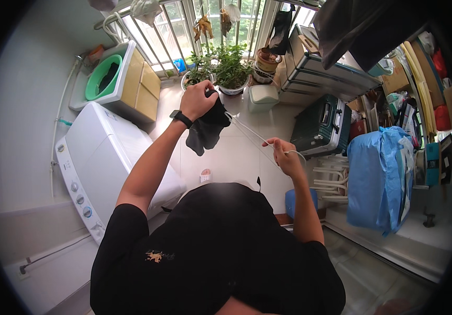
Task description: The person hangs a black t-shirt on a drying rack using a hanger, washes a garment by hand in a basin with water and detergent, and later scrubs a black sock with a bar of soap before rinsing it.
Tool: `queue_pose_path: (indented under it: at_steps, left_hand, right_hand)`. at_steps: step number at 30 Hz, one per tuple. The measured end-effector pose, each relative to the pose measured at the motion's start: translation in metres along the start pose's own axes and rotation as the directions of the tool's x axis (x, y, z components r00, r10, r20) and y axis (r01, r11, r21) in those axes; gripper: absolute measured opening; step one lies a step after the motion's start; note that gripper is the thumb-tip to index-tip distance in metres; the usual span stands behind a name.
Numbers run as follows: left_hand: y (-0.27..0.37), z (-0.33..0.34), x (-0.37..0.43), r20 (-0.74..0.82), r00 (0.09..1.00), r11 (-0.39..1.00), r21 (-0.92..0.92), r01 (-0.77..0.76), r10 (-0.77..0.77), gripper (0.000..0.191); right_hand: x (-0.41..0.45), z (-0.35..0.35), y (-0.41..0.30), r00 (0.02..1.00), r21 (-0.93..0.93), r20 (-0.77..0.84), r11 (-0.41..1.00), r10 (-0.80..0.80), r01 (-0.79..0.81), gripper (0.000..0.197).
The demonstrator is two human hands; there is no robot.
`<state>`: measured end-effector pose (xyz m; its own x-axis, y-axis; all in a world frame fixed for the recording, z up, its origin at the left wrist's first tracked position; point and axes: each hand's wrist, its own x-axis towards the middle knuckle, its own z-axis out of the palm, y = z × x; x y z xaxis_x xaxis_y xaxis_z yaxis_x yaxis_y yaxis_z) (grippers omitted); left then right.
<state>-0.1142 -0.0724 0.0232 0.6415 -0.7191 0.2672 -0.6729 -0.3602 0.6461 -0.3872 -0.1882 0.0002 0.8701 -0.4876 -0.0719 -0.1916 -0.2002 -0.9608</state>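
Note:
A small black cloth garment (207, 128) hangs from my left hand (197, 100), pinched at its top edge between thumb and fingers. My right hand (285, 156) grips a thin white clothes hanger (249, 129) near its other end. The hanger slants up and left between my hands, and its far tip meets the right edge of the black cloth. Whether that tip is inside the cloth or only against it, I cannot tell. Both hands are raised above the tiled floor (233, 157).
To my left stand a white washing machine (111, 145) and a sink cabinet holding a green basin (92, 84). Potted plants (231, 69) and a lidded bin (263, 98) are ahead. On my right are a dark green suitcase (314, 128) and a blue plastic-wrapped bundle (371, 181). Dark fabric (367, 31) hangs overhead.

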Motion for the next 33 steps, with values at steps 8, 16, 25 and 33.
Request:
queue_pose_path:
  at_steps: [8, 16, 25, 33]
  left_hand:
    - [0.010, -0.006, -0.011, 0.031, 0.991, 0.986, 0.107, -0.129, 0.127, 0.019]
    - [0.067, -0.011, -0.024, 0.114, 0.950, 0.939, -0.229, -0.259, 0.290, 0.021]
    - [0.100, -0.030, -0.044, 0.116, 0.911, 0.898, -0.254, -0.359, 0.397, 0.023]
    - [0.106, -0.026, -0.041, 0.147, 0.889, 0.884, -0.259, -0.390, 0.435, 0.025]
  right_hand:
    - [0.022, 0.053, -0.035, 0.997, -0.092, 0.014, 0.993, -0.080, 0.081, 0.026]
    - [0.051, 0.091, -0.034, 1.000, 0.418, 0.003, 0.908, -0.019, 0.016, 0.026]
    - [0.028, 0.066, -0.045, 0.991, 0.527, -0.047, 0.839, -0.127, 0.133, 0.024]
    - [0.031, 0.057, -0.056, 0.972, 0.495, -0.176, 0.840, -0.156, 0.225, 0.024]
